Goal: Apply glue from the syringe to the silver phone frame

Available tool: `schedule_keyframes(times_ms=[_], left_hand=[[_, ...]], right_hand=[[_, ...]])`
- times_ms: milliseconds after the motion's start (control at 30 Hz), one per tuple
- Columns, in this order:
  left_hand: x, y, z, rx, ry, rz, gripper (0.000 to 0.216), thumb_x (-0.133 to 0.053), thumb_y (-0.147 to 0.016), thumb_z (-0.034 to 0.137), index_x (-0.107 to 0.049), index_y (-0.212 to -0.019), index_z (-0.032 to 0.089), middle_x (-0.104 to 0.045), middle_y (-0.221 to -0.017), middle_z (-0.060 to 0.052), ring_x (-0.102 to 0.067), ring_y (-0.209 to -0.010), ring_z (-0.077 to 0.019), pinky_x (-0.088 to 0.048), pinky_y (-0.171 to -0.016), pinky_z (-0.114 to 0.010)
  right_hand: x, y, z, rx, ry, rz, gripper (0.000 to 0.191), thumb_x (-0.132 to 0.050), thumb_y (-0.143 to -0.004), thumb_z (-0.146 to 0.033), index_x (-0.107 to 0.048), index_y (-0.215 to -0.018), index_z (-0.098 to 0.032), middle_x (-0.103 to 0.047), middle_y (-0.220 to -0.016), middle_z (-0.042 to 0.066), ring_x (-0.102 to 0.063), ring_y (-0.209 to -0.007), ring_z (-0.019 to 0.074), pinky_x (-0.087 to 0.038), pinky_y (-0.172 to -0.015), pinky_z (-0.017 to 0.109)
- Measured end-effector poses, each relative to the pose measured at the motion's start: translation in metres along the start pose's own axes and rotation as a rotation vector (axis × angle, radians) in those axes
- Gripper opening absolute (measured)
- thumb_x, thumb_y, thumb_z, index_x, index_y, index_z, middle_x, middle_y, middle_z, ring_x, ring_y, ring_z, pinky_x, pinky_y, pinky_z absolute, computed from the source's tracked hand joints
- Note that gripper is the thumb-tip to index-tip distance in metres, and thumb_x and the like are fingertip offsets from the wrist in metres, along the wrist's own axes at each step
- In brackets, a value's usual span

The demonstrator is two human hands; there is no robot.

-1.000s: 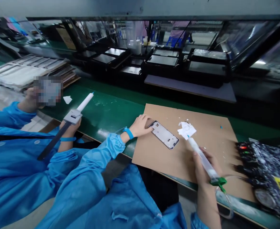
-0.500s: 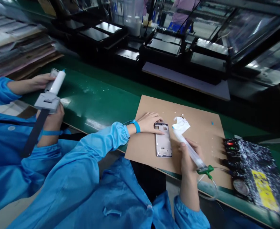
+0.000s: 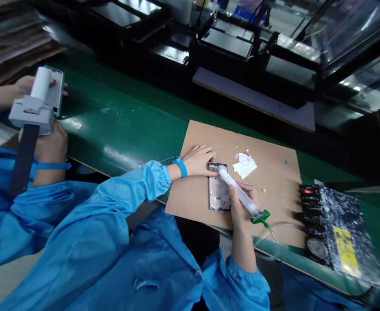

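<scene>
Gluing step, looks like: right hand (image 3: 240, 207) clenched round the syringe (image 3: 238, 193), tip at the top edge of the phone frame (image 3: 218, 192) lying on cardboard (image 3: 274, 181). Left hand (image 3: 199, 160) fingers flat, pinning it. Next probably needs a steady bead along the rim.

syringe (image 3: 240, 195) tip moved from paper scrap (image 3: 244, 165) onto phone frame (image 3: 218, 195)

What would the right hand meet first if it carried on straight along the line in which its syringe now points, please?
The right hand aims the syringe up and left; its tip already sits at the top edge of the phone frame. Just beyond lie the left hand's fingers, though depth is unclear.
</scene>
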State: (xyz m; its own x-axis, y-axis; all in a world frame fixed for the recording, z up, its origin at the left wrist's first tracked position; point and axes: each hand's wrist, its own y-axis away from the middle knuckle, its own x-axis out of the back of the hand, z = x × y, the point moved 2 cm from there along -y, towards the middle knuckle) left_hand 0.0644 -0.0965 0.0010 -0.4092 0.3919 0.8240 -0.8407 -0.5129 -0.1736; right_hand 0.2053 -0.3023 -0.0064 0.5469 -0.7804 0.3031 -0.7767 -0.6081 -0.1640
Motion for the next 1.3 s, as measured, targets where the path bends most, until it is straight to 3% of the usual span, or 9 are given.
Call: schedule_keyframes(times_ms=[300, 600, 1300], left_hand=[[0.001, 0.001, 0.0, -0.002, 0.003, 0.002, 0.044, -0.083, -0.088, 0.062, -0.063, -0.099, 0.024, -0.068, -0.114, -0.005, -0.063, -0.111, -0.0291, -0.046, -0.1, -0.046], [0.0, 0.0, 0.0, -0.004, -0.008, -0.004, 0.049, -0.086, -0.085, 0.064, -0.064, -0.099, 0.023, -0.068, -0.113, -0.006, -0.063, -0.112, -0.0299, -0.046, -0.1, -0.045], [0.001, 0.001, 0.002, -0.01, -0.035, 0.002, 0.049, -0.087, -0.086, 0.065, -0.065, -0.101, 0.023, -0.07, -0.117, -0.007, -0.065, -0.112, -0.0301, -0.045, -0.098, -0.044]], right_hand=[[0.0, 0.0, 0.012, -0.015, 0.014, 0.003, 0.058, -0.089, -0.08, -0.069, -0.071, -0.102, -0.019, -0.078, -0.091, 0.007, -0.073, -0.074, 0.0224, -0.06, -0.069, 0.038], [-0.001, 0.001, -0.001, -0.007, 0.058, 0.0, 0.054, -0.088, -0.08, -0.066, -0.071, -0.1, -0.019, -0.078, -0.09, 0.009, -0.073, -0.074, 0.0237, -0.062, -0.07, 0.04], [0.001, 0.0, 0.013, -0.027, 0.064, -0.032, 0.057, -0.088, -0.084, -0.068, -0.071, -0.108, -0.019, -0.077, -0.096, 0.007, -0.073, -0.08, 0.0234, -0.062, -0.077, 0.041]])
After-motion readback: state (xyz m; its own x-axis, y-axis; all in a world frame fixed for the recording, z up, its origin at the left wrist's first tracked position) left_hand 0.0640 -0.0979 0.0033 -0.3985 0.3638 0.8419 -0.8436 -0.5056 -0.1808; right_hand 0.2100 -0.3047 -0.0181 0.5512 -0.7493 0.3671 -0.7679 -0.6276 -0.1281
